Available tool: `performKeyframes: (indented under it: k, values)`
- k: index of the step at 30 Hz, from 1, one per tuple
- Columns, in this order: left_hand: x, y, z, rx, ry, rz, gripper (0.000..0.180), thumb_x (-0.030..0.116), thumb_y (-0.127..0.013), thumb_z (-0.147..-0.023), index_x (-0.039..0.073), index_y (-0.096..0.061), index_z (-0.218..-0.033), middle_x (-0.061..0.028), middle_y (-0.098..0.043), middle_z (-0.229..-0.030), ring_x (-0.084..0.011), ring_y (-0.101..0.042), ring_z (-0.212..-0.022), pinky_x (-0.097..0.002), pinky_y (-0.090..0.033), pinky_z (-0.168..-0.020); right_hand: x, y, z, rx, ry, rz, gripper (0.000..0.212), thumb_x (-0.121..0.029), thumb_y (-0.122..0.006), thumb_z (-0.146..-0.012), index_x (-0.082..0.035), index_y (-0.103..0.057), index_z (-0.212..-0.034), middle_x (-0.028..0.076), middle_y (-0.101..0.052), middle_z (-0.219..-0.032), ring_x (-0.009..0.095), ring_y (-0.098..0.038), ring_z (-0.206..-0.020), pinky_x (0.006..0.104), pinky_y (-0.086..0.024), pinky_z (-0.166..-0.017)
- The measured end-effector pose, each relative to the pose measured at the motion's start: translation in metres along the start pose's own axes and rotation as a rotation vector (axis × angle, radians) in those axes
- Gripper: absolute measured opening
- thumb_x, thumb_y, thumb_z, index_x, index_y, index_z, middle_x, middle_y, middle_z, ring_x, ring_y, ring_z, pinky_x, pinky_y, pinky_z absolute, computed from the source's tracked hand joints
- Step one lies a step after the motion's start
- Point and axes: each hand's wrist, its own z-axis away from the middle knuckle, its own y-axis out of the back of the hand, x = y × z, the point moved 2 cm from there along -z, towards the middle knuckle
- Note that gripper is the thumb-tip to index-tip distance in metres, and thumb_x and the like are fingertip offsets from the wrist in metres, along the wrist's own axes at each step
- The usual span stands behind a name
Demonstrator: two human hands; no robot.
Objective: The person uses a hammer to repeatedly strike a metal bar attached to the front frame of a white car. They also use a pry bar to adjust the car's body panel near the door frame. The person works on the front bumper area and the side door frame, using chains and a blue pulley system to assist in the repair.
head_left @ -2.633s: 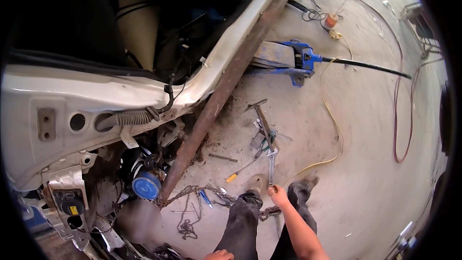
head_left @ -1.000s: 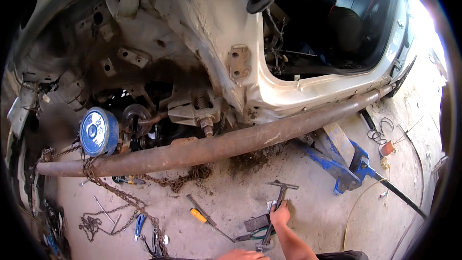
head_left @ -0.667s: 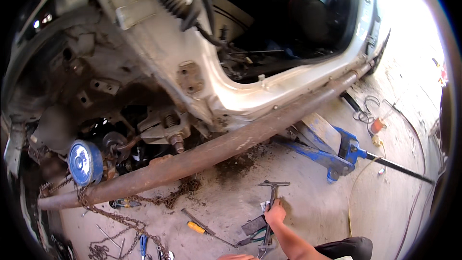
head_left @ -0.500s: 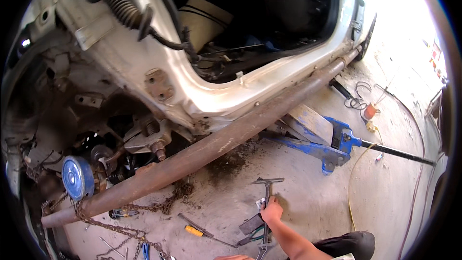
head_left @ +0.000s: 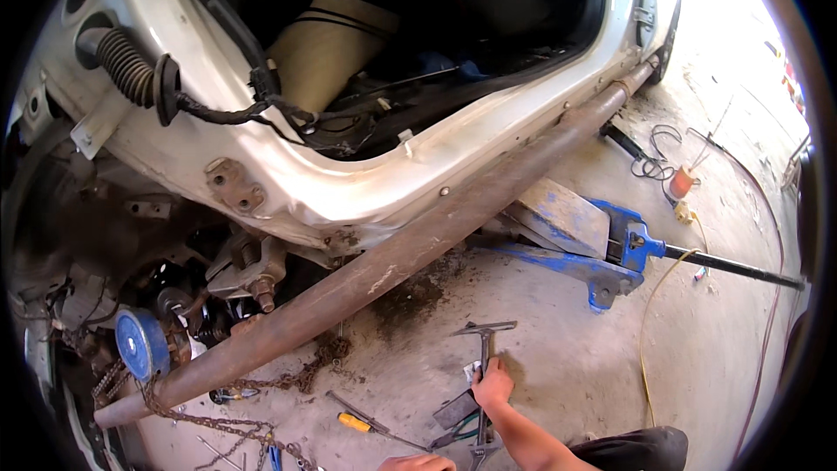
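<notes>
My right hand [head_left: 493,384] is closed on the handle of a hammer [head_left: 485,344] with a long, thin, T-shaped head, on the concrete floor. Beside the handle are a dark flat block [head_left: 454,410] and a small white piece [head_left: 472,372], partly covered by my fingers. Below the block lies a tool with green handles [head_left: 462,433]. At the lower edge, only the back of my left hand [head_left: 417,464] shows; its fingers are hidden. A screwdriver with a yellow handle [head_left: 354,421] lies to its upper left.
A rusty pipe [head_left: 384,275] runs along the white car body's sill [head_left: 349,196]. A blue floor jack [head_left: 623,262] stands under it, its black handle reaching right. Rusty chain [head_left: 218,419] and a round blue part [head_left: 142,344] are at left. A yellow cable [head_left: 645,340] crosses the floor.
The view has shifted slightly, so the car's front appears further left and lower. More of my left hand shows at the lower edge. My right hand stays on the hammer.
</notes>
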Motion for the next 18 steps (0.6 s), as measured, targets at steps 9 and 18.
performKeyframes:
  k: [9, 18]
  values:
    - [0.02, -0.001, 0.015, 0.16, -0.187, -0.063, 0.012, 0.019, -0.062, -0.084, 0.008, -0.059, -0.088, -0.0121, -0.057, -0.079, -0.0324, -0.059, -0.07, -0.0404, -0.048, -0.059, -0.001, 0.001, -0.002, 0.027, 0.049, 0.0, 0.032, -0.026, -0.062, -0.081, -0.003, -0.048, -0.095, 0.02, -0.06, -0.095, 0.038, -0.061, -0.086, 0.0483, -0.05, -0.071]
    - [0.039, 0.008, 0.026, 0.232, -0.305, -0.012, 0.012, 0.017, -0.062, -0.084, 0.007, -0.057, -0.086, -0.0103, -0.056, -0.077, -0.0293, -0.059, -0.073, -0.039, -0.049, -0.065, 0.003, -0.003, -0.005, 0.024, 0.086, 0.043, 0.033, -0.025, -0.064, -0.079, -0.003, -0.047, -0.098, 0.019, -0.059, -0.096, 0.039, -0.061, -0.085, 0.048, -0.049, -0.071]
